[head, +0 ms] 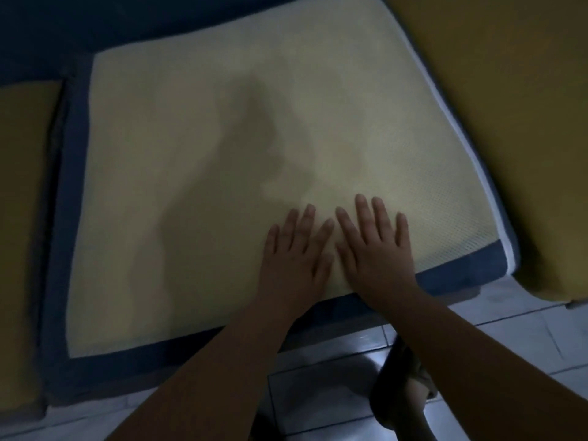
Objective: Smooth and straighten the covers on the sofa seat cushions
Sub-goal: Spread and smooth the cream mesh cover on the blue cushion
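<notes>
Flat, fingers spread, left hand point(294, 253) and right hand point(375, 249) on yellow cushion cover point(191, 154), seemingly mesh, near front blue border point(159, 361), broad room leftward.

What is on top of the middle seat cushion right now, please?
The left hand and right hand lie flat, side by side, on its pale yellow cover near the front edge. The fabric beneath the palms is hidden.

The pale yellow cushion cover point(222, 154) at the frame's centre looks like matt mesh cloth with a dark blue fabric border, while the floor tiles point(318, 377) at the bottom shine glossy.
</notes>
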`<state>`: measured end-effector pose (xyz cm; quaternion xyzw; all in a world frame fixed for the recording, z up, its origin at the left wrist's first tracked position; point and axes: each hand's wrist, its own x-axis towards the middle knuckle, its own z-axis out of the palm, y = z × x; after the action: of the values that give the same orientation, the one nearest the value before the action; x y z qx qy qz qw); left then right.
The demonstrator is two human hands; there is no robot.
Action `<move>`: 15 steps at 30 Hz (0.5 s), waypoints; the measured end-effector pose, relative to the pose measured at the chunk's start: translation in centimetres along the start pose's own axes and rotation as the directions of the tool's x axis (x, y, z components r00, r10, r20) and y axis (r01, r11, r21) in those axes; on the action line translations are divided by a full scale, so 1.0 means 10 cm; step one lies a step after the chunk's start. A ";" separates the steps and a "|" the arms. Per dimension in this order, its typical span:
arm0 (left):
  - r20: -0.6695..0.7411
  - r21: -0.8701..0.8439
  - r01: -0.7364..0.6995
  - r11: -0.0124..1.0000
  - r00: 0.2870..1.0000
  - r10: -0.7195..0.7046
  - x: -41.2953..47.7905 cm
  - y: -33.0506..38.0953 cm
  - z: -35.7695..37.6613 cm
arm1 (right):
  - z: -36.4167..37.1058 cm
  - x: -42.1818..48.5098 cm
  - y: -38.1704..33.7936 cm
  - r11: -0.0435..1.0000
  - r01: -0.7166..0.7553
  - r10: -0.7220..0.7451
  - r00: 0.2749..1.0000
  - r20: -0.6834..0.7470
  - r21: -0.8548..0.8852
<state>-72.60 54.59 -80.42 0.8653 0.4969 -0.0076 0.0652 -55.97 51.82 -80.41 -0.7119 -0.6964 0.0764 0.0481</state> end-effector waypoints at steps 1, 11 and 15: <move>0.008 -0.011 0.002 1.000 1.000 -0.002 0.00 0.00 0.03 | 0.05 0.00 0.01 1.000 -0.011 0.012 1.000 0.026 -0.014; -0.186 -0.114 0.048 0.992 0.980 -0.069 -0.22 -0.31 -0.27 | -0.19 0.12 -0.46 0.999 -0.033 0.033 0.999 0.014 0.011; -0.233 -0.060 0.227 0.972 0.944 -0.235 -0.57 -0.88 -0.36 | -0.27 0.22 -1.14 0.989 0.087 -0.072 0.990 -0.125 0.120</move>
<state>-83.27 54.50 -77.31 0.7945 0.5992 0.0969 0.0177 -66.66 54.46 -75.88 -0.6826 -0.7139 0.0746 0.1375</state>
